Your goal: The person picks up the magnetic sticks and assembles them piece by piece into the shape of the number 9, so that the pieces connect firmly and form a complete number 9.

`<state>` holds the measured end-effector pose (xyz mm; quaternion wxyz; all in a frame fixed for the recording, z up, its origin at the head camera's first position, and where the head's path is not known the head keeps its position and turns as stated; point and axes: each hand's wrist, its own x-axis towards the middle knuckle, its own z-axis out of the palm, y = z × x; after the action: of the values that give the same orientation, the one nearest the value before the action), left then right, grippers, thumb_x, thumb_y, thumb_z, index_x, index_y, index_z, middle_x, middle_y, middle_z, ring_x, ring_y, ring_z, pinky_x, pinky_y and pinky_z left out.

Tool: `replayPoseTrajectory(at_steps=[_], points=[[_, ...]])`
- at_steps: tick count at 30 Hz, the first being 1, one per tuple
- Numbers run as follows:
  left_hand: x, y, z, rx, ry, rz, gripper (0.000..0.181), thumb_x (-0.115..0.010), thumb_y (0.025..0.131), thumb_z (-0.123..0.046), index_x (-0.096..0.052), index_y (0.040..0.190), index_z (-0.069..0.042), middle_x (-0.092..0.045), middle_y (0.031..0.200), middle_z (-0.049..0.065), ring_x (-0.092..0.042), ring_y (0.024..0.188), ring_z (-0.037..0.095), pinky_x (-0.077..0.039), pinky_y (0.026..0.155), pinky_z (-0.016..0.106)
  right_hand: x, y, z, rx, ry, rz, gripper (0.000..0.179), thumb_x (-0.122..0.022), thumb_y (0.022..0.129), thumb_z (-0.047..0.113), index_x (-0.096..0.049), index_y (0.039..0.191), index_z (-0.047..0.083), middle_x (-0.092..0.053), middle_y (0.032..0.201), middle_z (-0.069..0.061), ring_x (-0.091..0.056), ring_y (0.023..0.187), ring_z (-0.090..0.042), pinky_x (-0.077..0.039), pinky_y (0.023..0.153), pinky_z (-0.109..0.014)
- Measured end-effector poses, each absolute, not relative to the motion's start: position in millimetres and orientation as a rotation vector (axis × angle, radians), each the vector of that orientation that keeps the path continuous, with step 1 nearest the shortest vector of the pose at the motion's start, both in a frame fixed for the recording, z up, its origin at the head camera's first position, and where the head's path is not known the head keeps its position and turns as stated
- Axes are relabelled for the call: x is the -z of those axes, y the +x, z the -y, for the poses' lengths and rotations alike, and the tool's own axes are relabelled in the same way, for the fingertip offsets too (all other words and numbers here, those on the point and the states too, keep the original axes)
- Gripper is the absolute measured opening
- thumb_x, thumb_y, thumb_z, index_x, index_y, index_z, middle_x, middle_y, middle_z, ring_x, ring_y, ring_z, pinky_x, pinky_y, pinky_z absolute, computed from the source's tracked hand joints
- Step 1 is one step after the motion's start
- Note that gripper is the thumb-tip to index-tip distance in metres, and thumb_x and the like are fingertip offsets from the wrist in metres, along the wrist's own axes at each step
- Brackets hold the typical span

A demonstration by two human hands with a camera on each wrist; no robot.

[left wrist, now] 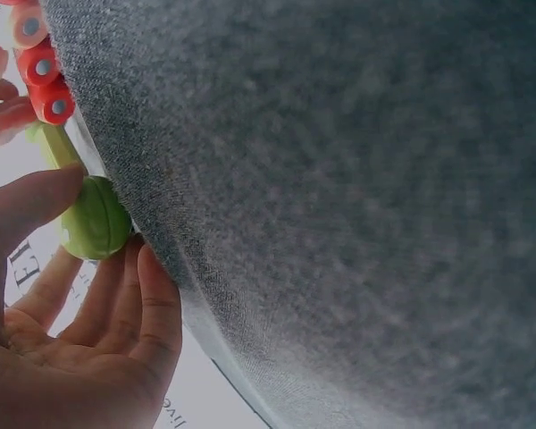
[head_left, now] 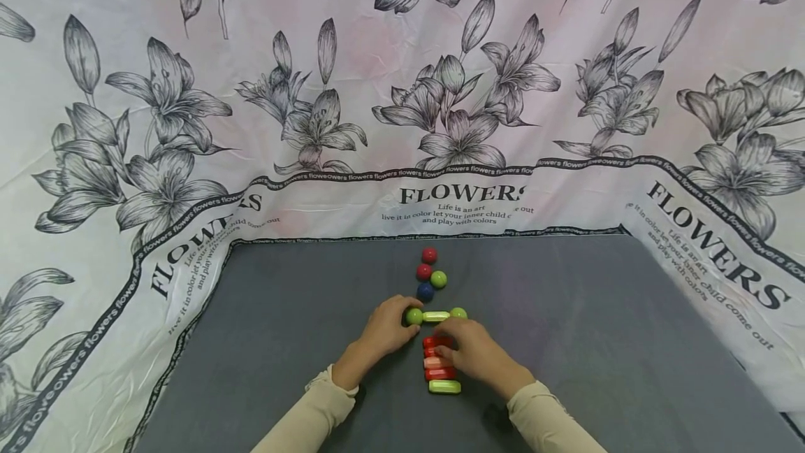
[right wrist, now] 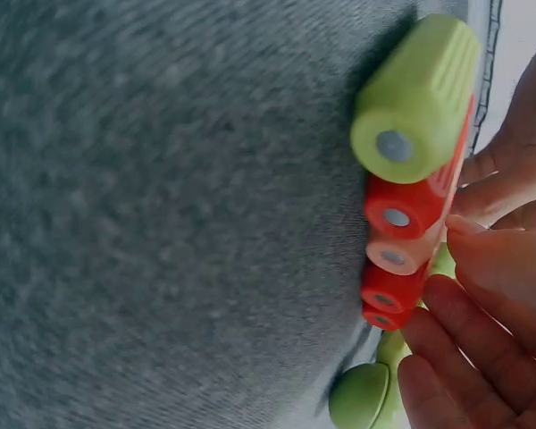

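Note:
My left hand (head_left: 385,327) pinches a lime-green ball (left wrist: 95,219) between thumb and fingers. That ball caps the left end of a short green magnetic rod (head_left: 435,316), and a second green ball (head_left: 458,312) sits at the rod's right end. Just below lies a stack of rods side by side: several red rods (head_left: 439,374), a salmon one (right wrist: 398,252) among them, and a green rod (right wrist: 420,103) nearest me. Over the red rods hovers my right hand (head_left: 474,349), its fingers loosely extended close to the rod ends. Grey magnet tips show on the rods.
Beyond the hands, a blue ball (head_left: 425,291), a green ball (head_left: 438,279) and two red balls (head_left: 429,255) lie in a loose line. A dark grey cloth (head_left: 302,285) covers the table, with a flower-printed curtain (head_left: 352,208) around its back and sides.

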<state>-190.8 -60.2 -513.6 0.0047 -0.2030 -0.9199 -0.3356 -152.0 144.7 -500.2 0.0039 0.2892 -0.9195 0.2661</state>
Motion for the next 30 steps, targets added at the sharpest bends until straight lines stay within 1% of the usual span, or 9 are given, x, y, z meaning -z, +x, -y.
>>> replayPoseTrajectory(at_steps=[6,13,19,23,27,30], points=[[510.4,-186.3,62.0,1.053,-0.625,2.868,0.037,-0.078,0.085,-0.014,-0.069,0.122,-0.012,-0.069,0.114,0.007,-0.064,0.099,0.022,-0.052,0.084,0.039,502.1,-152.6,-145.8,-0.841,0.884,2.895,0.016,-0.075,0.089,0.014,-0.074,0.105,0.010,-0.073,0.098,0.001,-0.068,0.089,-0.015,-0.056,0.080,-0.035],[504.7,-177.5,64.3,1.089,-0.604,2.786,0.042,-0.078,0.084,-0.014,-0.067,0.125,-0.014,-0.067,0.119,0.006,-0.065,0.106,0.025,-0.052,0.090,0.046,498.2,-157.6,-149.7,-0.830,0.755,2.780,0.018,-0.077,0.086,0.010,-0.074,0.103,0.008,-0.074,0.101,-0.004,-0.071,0.095,-0.022,-0.057,0.085,-0.042],[504.7,-174.1,64.7,1.051,-0.600,2.790,0.039,-0.078,0.085,-0.014,-0.069,0.123,-0.013,-0.067,0.118,0.005,-0.065,0.106,0.023,-0.053,0.090,0.044,501.1,-161.7,-149.7,-0.838,0.780,2.776,0.020,-0.076,0.087,0.011,-0.073,0.106,0.006,-0.074,0.105,-0.005,-0.071,0.098,-0.023,-0.057,0.087,-0.042],[501.5,-167.4,61.6,1.019,-0.625,2.768,0.036,-0.077,0.086,-0.013,-0.070,0.120,-0.012,-0.068,0.115,0.006,-0.066,0.104,0.022,-0.054,0.088,0.043,502.6,-166.8,-148.4,-0.837,0.724,2.778,0.019,-0.076,0.087,0.010,-0.073,0.106,0.006,-0.074,0.106,-0.007,-0.070,0.098,-0.024,-0.056,0.088,-0.044],[501.1,-159.7,56.5,0.948,-0.641,2.729,0.031,-0.078,0.085,-0.013,-0.072,0.116,-0.013,-0.069,0.110,0.004,-0.067,0.098,0.018,-0.055,0.083,0.037,501.9,-173.7,-147.5,-0.858,0.642,2.762,0.021,-0.077,0.085,0.008,-0.073,0.105,0.004,-0.074,0.105,-0.008,-0.070,0.099,-0.026,-0.055,0.088,-0.047],[502.8,-155.9,52.2,0.930,-0.681,2.727,0.027,-0.078,0.085,-0.012,-0.073,0.112,-0.013,-0.071,0.105,0.002,-0.067,0.093,0.017,-0.055,0.079,0.032,503.2,-179.4,-146.5,-0.853,0.635,2.756,0.022,-0.078,0.084,0.007,-0.073,0.106,0.003,-0.074,0.104,-0.009,-0.069,0.099,-0.026,-0.055,0.088,-0.047]])
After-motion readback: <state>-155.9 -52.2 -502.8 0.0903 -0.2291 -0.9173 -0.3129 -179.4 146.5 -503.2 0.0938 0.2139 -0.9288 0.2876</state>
